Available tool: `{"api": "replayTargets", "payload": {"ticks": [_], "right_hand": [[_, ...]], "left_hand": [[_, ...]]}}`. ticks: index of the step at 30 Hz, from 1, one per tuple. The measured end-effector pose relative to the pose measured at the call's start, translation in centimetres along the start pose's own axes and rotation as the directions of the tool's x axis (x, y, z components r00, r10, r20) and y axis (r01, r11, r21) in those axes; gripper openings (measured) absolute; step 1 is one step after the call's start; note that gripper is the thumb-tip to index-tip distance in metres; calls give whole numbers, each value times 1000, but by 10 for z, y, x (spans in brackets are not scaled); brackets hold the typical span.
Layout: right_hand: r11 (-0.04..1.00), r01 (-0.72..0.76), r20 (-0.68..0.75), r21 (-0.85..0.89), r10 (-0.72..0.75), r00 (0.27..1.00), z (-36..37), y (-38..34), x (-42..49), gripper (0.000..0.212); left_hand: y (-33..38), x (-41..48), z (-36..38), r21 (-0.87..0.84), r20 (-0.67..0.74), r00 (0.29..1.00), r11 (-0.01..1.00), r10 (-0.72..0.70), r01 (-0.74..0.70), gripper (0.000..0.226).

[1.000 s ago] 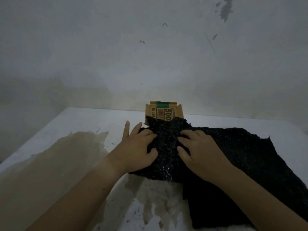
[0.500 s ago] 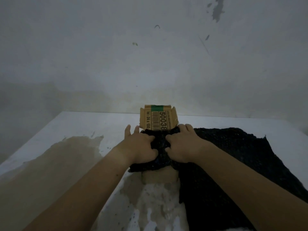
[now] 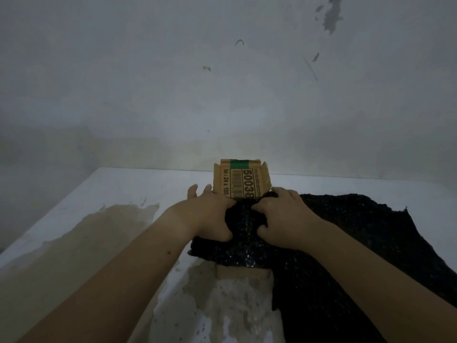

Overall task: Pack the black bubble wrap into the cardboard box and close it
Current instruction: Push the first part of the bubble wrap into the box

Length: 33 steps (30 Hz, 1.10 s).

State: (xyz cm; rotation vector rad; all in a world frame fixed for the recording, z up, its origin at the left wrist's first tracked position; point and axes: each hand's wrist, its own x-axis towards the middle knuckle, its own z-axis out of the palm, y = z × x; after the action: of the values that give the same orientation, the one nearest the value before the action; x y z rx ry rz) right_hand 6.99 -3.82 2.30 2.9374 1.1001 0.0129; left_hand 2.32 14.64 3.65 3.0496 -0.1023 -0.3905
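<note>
mid-frame, left hand (image 3: 210,216) and right hand (image 3: 284,219) dig curled fingers into bunched black bubble wrap (image 3: 358,231) over the cardboard box (image 3: 242,274), its flap (image 3: 241,179) upright behind; the rest trails to the frame's lower right edge across the stained table (image 3: 123,189)

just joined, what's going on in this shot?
A person is stuffing black bubble wrap into a small cardboard box on a white table. The left hand and the right hand both grip a bunched part of it over the box opening. The lid flap stands open. Most of the sheet lies spread over the table to the right, not yet inside.
</note>
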Motion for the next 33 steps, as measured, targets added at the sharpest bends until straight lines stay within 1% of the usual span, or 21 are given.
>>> {"api": "replayTargets", "payload": {"ticks": [2,5,7,9,13,15,17,19,22,25,26,27,28,30,33], "right_hand": [[1000,-18,111,-12,20,994,-3,0,7,58],[997,-18,224,-80,36,974,-12,-5,16,48],[991,-20,266,-129,54,962,-18,-10,21,42],[989,-25,317,-143,69,946,-22,-13,22,43],[990,-48,418,-129,98,903,-20,-14,25,60],[986,-40,426,-159,106,898,-18,-17,26,61],[984,-31,395,-176,100,913,-18,-20,26,59],[985,-8,296,-173,60,953,-18,-21,21,51],[986,21,131,-162,0,991,-18,-18,6,44],[990,32,-65,-136,-42,997,-21,-12,-10,28],[990,45,-104,-136,-60,993,-22,-9,-14,27],[987,61,-98,-152,-76,992,-21,-7,-17,32],[983,75,-51,-165,-85,995,-20,-6,-20,41],[988,84,98,-129,-72,993,-13,-7,-23,57],[999,34,268,-27,-26,963,-9,-11,-19,69]], "left_hand": [[-1,3,-1,39,57,998,999,-25,23,74],[-2,7,-8,61,124,991,997,-45,38,75],[-4,11,-14,-42,182,983,999,-19,27,67],[-4,13,-18,-132,226,974,991,24,7,59],[-4,9,-16,-110,199,979,994,43,-22,55],[-4,5,-11,-17,129,991,1000,22,-20,51],[-3,2,-6,57,34,999,998,17,-19,43],[-2,1,-1,62,-3,1000,998,12,-12,37],[1,0,3,58,15,1000,998,-2,1,34],[0,-1,1,67,34,999,998,-2,-1,40],[-1,0,1,62,42,999,998,1,-4,41],[-2,1,1,57,46,999,998,4,-7,43],[-3,2,2,51,48,999,999,7,-10,45],[-5,3,3,39,49,999,999,18,-20,46],[-3,3,3,30,54,998,999,20,-21,47]]}}
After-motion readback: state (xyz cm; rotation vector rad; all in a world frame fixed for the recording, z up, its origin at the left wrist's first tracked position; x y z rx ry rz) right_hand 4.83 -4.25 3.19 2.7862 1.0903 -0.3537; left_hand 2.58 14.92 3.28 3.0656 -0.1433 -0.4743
